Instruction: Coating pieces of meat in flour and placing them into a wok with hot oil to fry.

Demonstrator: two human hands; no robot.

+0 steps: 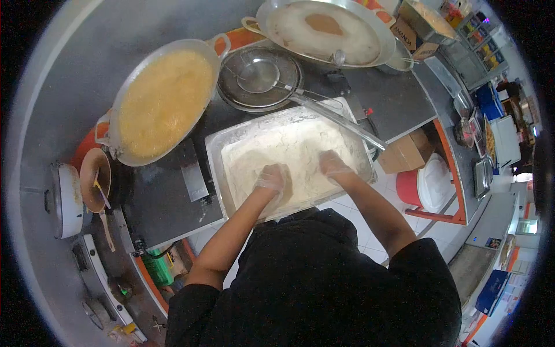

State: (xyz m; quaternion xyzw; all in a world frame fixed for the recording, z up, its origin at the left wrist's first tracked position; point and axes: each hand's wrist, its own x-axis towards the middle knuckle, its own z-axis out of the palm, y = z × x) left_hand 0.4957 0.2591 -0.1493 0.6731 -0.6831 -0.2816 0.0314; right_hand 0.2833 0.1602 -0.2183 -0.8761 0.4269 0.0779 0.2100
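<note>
A rectangular metal tray (pixel 215 173) full of pale flour (pixel 299 149) lies in front of me. My left hand (pixel 272 178), in a clear plastic glove, presses into the flour left of the tray's middle. Its fingers are sunk in the flour and hidden. Toward the right side of the tray, my right hand (pixel 333 165), gloved the same way, is also in the flour with its fingertips covered. Whether either hand grips anything beneath the surface does not show. A long-handled wire skimmer (pixel 338 117) reaches across the tray's far right corner.
A wok of bubbling yellow oil (pixel 167 104) stands at the left. Beyond the tray is a round dark pan (pixel 260 97) under the skimmer's head. Another large wok (pixel 286 26) holds foamy liquid at the back. A cardboard box (pixel 401 154) and a red bucket (pixel 408 189) sit at the right.
</note>
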